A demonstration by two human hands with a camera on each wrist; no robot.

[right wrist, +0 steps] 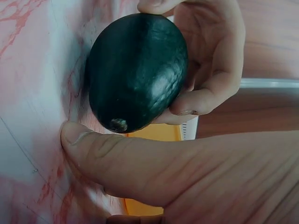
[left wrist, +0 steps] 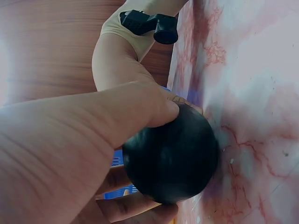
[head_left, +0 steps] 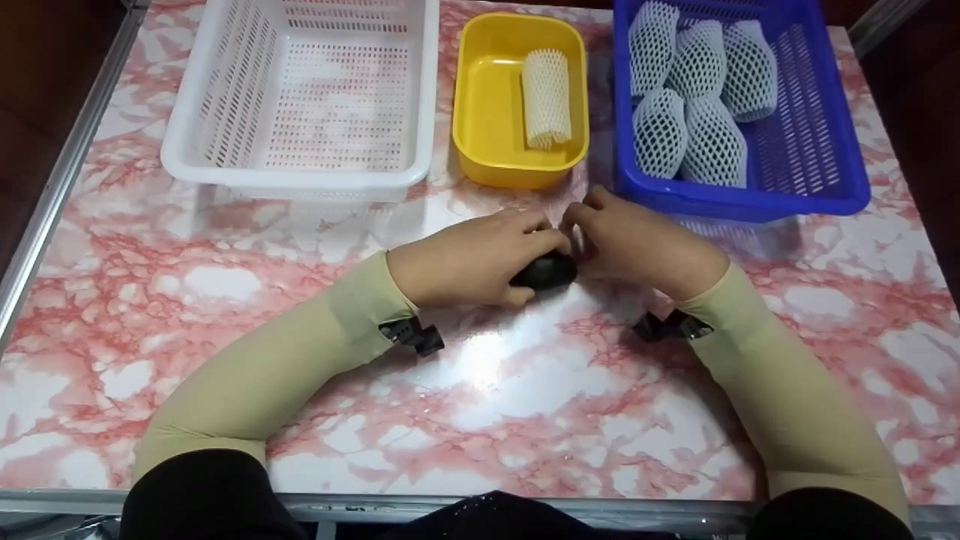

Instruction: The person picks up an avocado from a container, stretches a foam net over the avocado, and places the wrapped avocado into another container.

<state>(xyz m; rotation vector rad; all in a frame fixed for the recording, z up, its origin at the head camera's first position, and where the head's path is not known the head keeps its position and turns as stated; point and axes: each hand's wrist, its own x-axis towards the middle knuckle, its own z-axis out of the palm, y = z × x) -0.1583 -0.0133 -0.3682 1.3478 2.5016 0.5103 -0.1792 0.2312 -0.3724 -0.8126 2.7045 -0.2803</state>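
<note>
A smooth dark green avocado lies close over the marbled table, its stem end facing the right wrist camera. My left hand grips it from the left, thumb on the near side and fingers round the far side. Just to the right, my right hand has its fingers loosely bent beside the fruit. In the right wrist view, the right thumb reaches down by the tabletop, below the avocado's stem end. The other right fingers are mostly hidden there.
Beyond the hands stands a yellow tub with a white foam net sleeve lying in it. At back left is a white slotted basket. A blue basket at back right holds several net-wrapped fruits.
</note>
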